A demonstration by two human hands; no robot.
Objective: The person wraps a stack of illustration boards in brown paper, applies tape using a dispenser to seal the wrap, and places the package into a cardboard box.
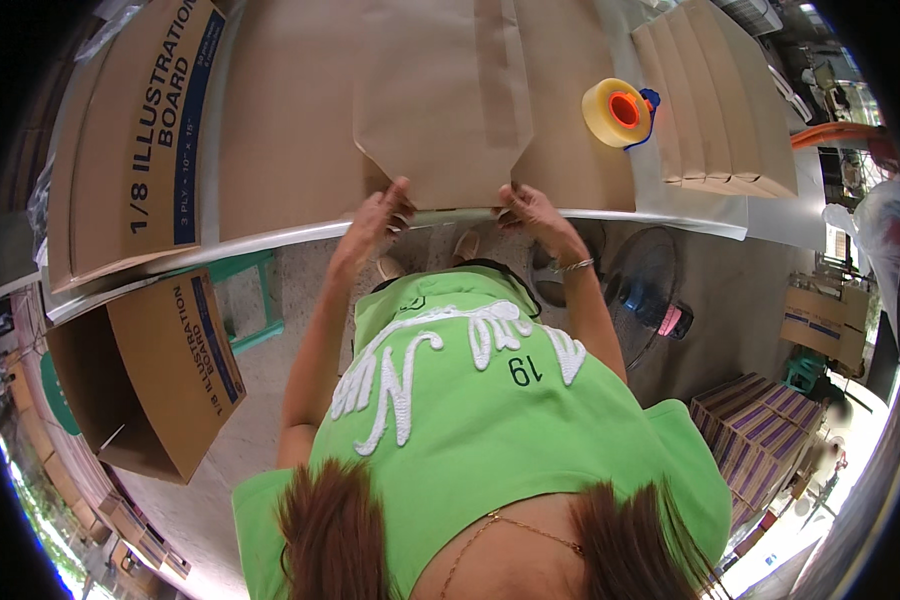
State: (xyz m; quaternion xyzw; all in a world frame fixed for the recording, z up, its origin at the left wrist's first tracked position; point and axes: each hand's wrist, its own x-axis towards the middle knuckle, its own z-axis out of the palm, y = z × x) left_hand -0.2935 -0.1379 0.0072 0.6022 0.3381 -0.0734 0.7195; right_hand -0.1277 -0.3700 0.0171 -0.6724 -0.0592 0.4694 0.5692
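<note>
A large piece of brown paper (440, 90) lies on the table, its near end tapering into a flap with slanted sides. My left hand (376, 218) is closed at the flap's near left corner, thumb and forefinger pinching the edge. At the near right corner, the curled fingers of my right hand (533, 212) grip the same flap. Beneath the paper spreads a wider flat brown sheet (280, 130). A roll of clear tape (599, 112) with an orange core and a blue dispenser rests to the right of the paper.
A printed cardboard box (140, 140) stands on the table's left side. Several brown cartons (715, 100) are stacked at the right. Below the table are an open box (160, 375), a green stool (255, 290), a fan (645, 290) and a striped carton (755, 430).
</note>
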